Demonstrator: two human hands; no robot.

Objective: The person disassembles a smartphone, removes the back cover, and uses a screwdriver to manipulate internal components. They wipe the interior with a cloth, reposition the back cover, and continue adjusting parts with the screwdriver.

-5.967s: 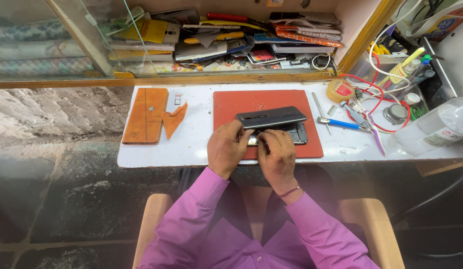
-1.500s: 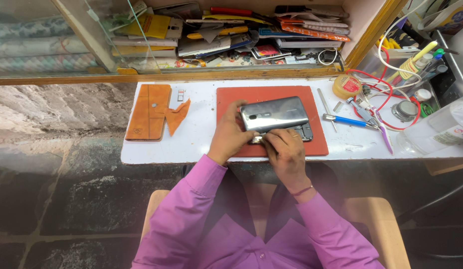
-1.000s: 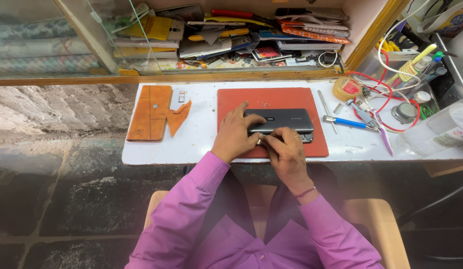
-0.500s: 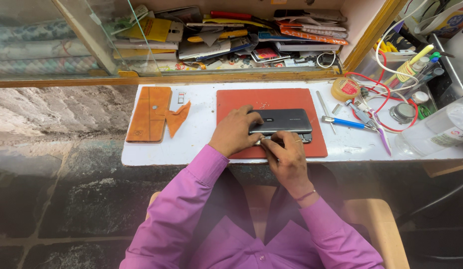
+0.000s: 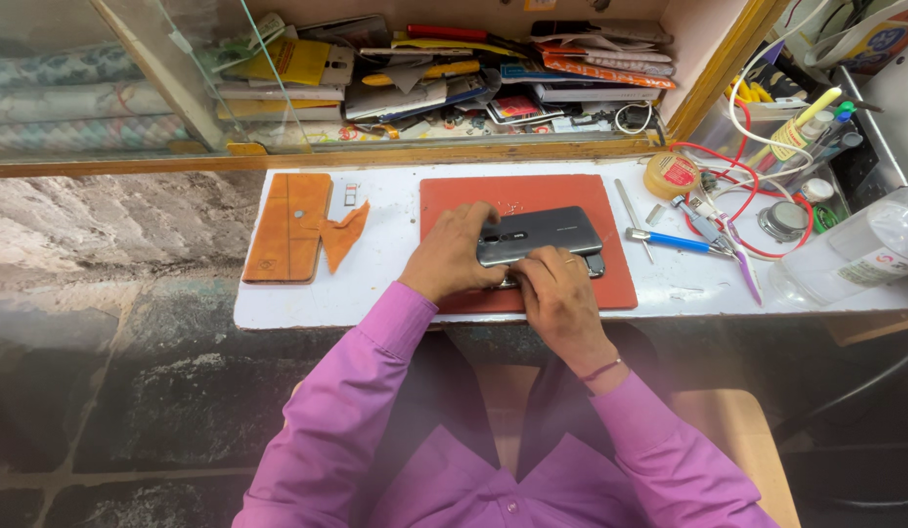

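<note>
Both hands are on a grey phone point(image 5: 542, 233) lying on the red mat point(image 5: 610, 284): the left hand point(image 5: 451, 256) grips its left end, fingers curled over the top edge, and the right hand point(image 5: 561, 298) presses on its near edge, thumb and fingers pinched against it. The hands sit close together, nearly touching. The mat lies mid-bench point(image 5: 385, 264). To the left rests an orange wallet case point(image 5: 289, 227) with a torn orange piece point(image 5: 344, 235) just beside it. Right of the mat lie a blue-handled screwdriver point(image 5: 669, 240), a yellow tin point(image 5: 671, 174), red wires point(image 5: 757, 210) and a clear bottle point(image 5: 855, 256). Behind, a glass-fronted shelf point(image 5: 454, 73) is crammed with phones and tools.
</note>
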